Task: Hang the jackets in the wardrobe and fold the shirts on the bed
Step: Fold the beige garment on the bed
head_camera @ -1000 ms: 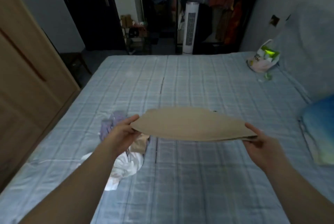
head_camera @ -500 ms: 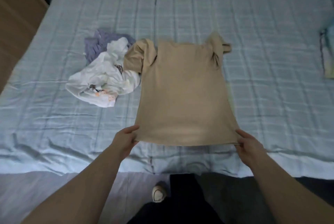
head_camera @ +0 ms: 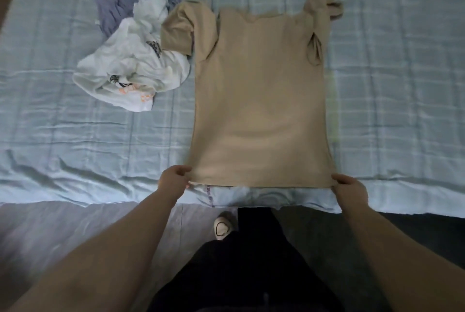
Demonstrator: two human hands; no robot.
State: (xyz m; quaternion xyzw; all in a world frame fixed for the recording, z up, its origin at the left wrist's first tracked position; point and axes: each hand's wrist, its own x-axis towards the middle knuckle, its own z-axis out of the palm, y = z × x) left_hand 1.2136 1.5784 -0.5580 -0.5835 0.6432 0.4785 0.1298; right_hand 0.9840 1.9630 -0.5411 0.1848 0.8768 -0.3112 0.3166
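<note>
Low, both hands (head_camera: 173, 179) pinch shirt (head_camera: 259, 100) hem.

Beige shirt (head_camera: 259, 100); white shirt (head_camera: 130, 70), orange print; purple garment (head_camera: 113, 10); light-blue plaid sheet (head_camera: 402, 85)

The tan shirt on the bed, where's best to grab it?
At its two hem corners, from the near edge of the bed: the tan shirt lies flat with the hem closest, sleeves far. The left hand and right hand pinch those corners.
</note>
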